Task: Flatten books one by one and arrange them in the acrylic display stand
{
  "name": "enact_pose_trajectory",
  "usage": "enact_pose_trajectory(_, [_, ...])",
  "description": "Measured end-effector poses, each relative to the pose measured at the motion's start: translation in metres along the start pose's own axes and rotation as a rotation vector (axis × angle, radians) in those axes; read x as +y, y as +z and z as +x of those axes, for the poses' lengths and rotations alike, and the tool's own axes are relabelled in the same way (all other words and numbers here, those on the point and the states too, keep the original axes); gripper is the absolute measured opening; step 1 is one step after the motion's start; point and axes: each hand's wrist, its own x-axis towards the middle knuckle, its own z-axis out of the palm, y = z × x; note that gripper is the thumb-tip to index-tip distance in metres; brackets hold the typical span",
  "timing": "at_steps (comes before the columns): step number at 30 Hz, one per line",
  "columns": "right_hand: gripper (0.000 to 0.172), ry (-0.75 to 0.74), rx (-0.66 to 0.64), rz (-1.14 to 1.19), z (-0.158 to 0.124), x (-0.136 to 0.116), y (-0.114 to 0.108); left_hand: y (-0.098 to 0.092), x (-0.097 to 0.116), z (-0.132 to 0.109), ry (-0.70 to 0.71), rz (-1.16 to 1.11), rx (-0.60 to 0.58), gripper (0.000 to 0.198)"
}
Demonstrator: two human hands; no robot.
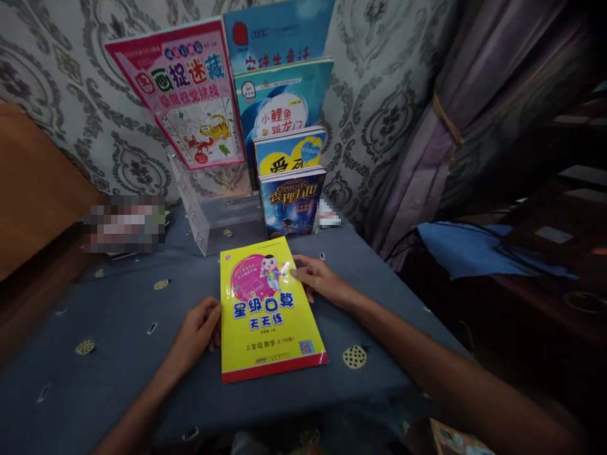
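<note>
A yellow workbook (270, 344) with a red bottom strip and a cartoon figure on its cover is held between my two hands, just over the near part of the table. My right hand (320, 278) grips its upper right edge, thumb on the cover and fingers partly hidden beneath. At the left edge, my left hand (202, 323) is closed with curled fingers, its thumb against the book's side. Behind the workbook stands a clear tiered rack (194, 212). A pink book (199, 101) leans in its left part.
In the rack's right column stand a dark blue book (290, 205), a yellow-and-blue book (289, 151), a teal book (284, 95) and a blue book (279, 35). A tied curtain (422, 139) hangs right of the blue patterned tablecloth (128, 366). Blurred items (126, 224) lie left.
</note>
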Motion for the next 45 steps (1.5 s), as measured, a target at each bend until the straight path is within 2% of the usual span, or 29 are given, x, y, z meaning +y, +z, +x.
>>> enact_pose_trajectory(4, [0.063, 0.015, 0.031, -0.098, 0.004, 0.008, -0.002, -0.013, 0.003, 0.011, 0.219, 0.369, 0.055, 0.031])
enact_pose_trajectory(10, [0.057, -0.009, 0.014, -0.195, 0.005, 0.012, -0.004, -0.012, 0.004, 0.048, 0.506, 0.768, 0.175, 0.024])
enact_pose_trajectory(15, [0.052, -0.02, 0.037, -0.349, 0.003, 0.011, -0.006, -0.012, -0.006, 0.084, 0.584, 0.936, 0.225, 0.025])
enact_pose_trajectory(17, [0.043, -0.034, 0.107, -0.518, 0.001, 0.007, -0.007, -0.013, -0.01, 0.092, 0.591, 0.974, 0.238, 0.026])
enact_pose_trajectory(20, [0.033, -0.097, 0.267, -0.905, -0.003, -0.005, -0.002, -0.015, -0.018, 0.095, 0.637, 1.003, 0.241, 0.025])
enact_pose_trajectory(22, [0.03, -0.156, 0.304, -1.109, -0.002, -0.014, 0.008, -0.015, -0.022, 0.095, 0.671, 1.011, 0.248, 0.025])
enact_pose_trajectory(24, [0.029, -0.229, 0.216, -1.195, 0.004, -0.021, 0.024, -0.015, -0.024, 0.096, 0.687, 1.012, 0.26, 0.024])
enact_pose_trajectory(27, [0.031, -0.394, -0.053, -1.23, 0.024, -0.022, 0.054, -0.014, -0.026, 0.097, 0.695, 1.012, 0.261, 0.024])
enact_pose_trajectory(30, [0.046, -0.505, -0.229, -1.231, 0.051, -0.009, 0.081, -0.015, -0.026, 0.097, 0.699, 1.006, 0.236, 0.024])
enact_pose_trajectory(33, [0.053, -0.511, -0.216, -1.238, 0.074, 0.008, 0.096, -0.017, -0.027, 0.097, 0.709, 0.978, 0.216, 0.026])
enact_pose_trajectory(36, [0.054, -0.482, -0.17, -1.271, 0.085, 0.019, 0.098, -0.019, -0.031, 0.099, 0.736, 0.961, 0.22, 0.029])
enact_pose_trajectory(45, [0.053, -0.497, -0.141, -1.292, 0.083, 0.015, 0.097, -0.022, -0.03, 0.102, 0.767, 0.967, 0.166, 0.03])
